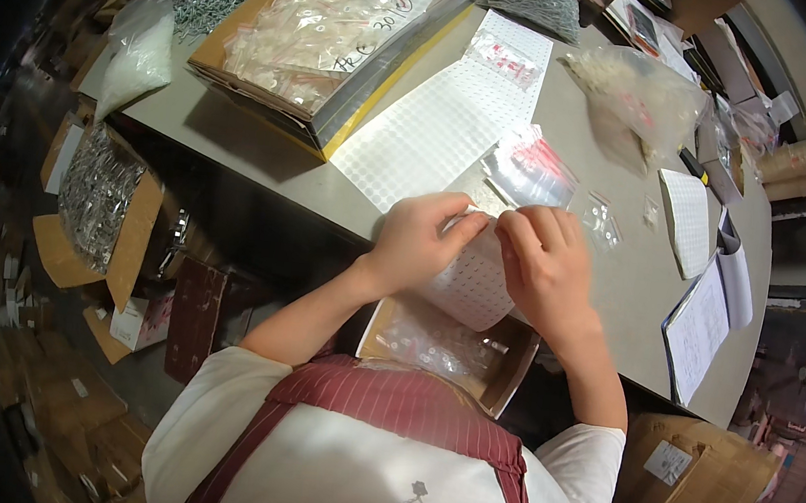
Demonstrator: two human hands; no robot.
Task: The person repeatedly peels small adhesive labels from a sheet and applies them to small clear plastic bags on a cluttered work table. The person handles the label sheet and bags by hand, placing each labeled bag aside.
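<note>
My left hand (420, 244) is closed on the upper edge of a white sticker sheet (479, 274) printed with rows of small dark marks. The sheet curves down over the table's near edge. Beside it my right hand (547, 267) has its fingers curled in a pinch near the sheet's top. Whatever lies between those fingertips is hidden. Just beyond both hands lies a stack of small clear zip bags (534, 172) with red edges. A long sheet of round white stickers (419, 145) reaches away behind them. Below the hands sits an open box (519, 367) with small filled bags inside.
A large carton (322, 135) full of small bags stands at the far left, near a bag of white pieces (141, 52). Small filled bags (602, 223) lie right of my hands. Farther right are a big clear bag (636, 94), another sticker sheet (684, 222) and a clipboard (699, 332).
</note>
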